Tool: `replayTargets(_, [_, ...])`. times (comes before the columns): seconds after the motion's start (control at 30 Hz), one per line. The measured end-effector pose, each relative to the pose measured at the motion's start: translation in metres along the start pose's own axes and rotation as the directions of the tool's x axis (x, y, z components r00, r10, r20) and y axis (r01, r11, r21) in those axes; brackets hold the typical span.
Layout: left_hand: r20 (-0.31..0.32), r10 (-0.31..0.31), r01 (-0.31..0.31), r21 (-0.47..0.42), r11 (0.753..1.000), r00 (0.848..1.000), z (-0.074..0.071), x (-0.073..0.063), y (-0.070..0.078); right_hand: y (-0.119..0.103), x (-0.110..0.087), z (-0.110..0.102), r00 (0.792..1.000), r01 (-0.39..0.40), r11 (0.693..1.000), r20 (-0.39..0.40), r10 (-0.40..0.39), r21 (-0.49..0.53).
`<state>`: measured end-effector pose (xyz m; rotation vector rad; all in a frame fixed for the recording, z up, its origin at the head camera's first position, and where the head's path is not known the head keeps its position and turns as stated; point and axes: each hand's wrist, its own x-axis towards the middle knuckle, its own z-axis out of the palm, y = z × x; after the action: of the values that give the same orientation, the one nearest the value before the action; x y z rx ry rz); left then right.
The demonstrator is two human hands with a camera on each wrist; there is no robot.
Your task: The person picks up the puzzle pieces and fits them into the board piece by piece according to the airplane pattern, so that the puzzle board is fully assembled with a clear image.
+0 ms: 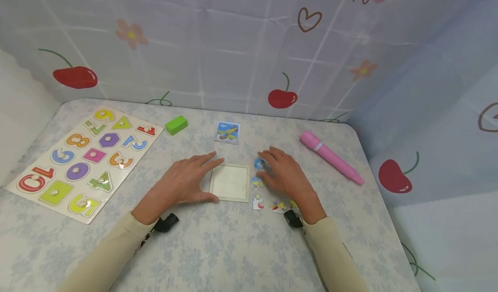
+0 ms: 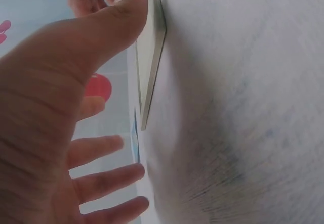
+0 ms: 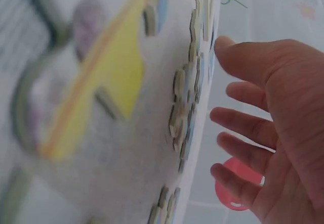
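A small square wooden puzzle tray (image 1: 249, 184) lies in the middle of the table, with no pieces in it. My left hand (image 1: 183, 179) is spread at its left side, thumb near the lower left corner and fingers near the upper left one. To the tray's right lie several jigsaw pieces, among them a white-and-red one (image 1: 258, 203) and a blue one (image 1: 259, 163). Over these hovers my right hand (image 1: 285, 173), fingers extended and holding nothing. In the right wrist view a yellow-printed piece (image 3: 129, 77) looms close, and more pieces lie under the thumb.
Behind the tray lies an airplane picture card (image 1: 227, 132). A green block (image 1: 176, 125) sits at the back left, beside a number-and-shape puzzle board (image 1: 116, 130). A thick pink pen (image 1: 332, 158) lies to the right. A patterned curtain (image 1: 233, 46) borders the table's back edge.
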<state>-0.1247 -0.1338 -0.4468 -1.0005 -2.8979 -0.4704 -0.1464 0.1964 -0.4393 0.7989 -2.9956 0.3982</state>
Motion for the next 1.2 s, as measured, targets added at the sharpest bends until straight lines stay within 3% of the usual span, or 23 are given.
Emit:
replayTargets(0.43, [0.057,0.021,-0.020,-0.020,1.000,0.998,-0.001,-0.003,-0.006,-0.002,0.005,0.006,0.996,-0.060,0.998,0.061,0.061,-0.007])
replayTargets(0.7, [0.070,0.046,-0.044,-0.025,0.999,0.996,-0.002,-0.004,-0.009,-0.005,0.006,0.007,1.000,-0.030,0.999,0.000,0.030,-0.035])
replayTargets(1.2, [0.091,0.049,-0.046,-0.039,0.998,0.995,-0.004,-0.002,-0.011,-0.020,0.008,0.001,1.000,0.006,0.999,-0.012,-0.006,-0.035])
